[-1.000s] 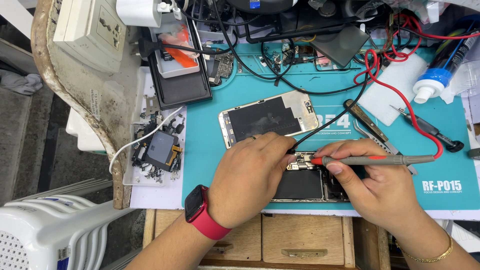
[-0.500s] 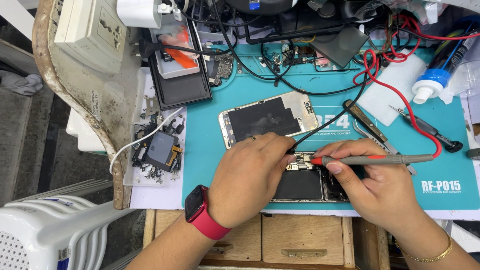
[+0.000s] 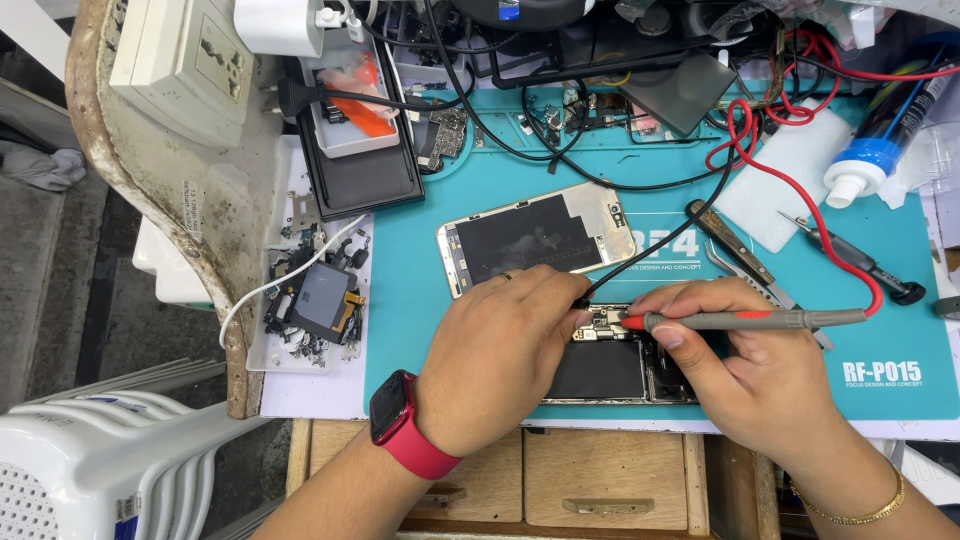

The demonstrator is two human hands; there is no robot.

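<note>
**Both probes held steady on the opened phone**

Hardly shifting since a second ago: left hand (image 3: 500, 365) pinching thin black probe tip (image 3: 582, 301), right hand (image 3: 745, 365) pinching slim grey-and-red test probe (image 3: 745, 320). Lying almost level, left to right, red tip pointing left onto opened black phone body (image 3: 600, 370) at teal mat's (image 3: 420, 330) near edge. Resting just behind: detached gold-framed screen (image 3: 535, 238); metal tweezers (image 3: 735, 250) lying right of it.

Single head-worn view, looking steeply down from close above the bench (image 3: 300, 395), facing its far cluttered edge, teal mat (image 3: 420, 310) filling the frame, floor at left
</note>
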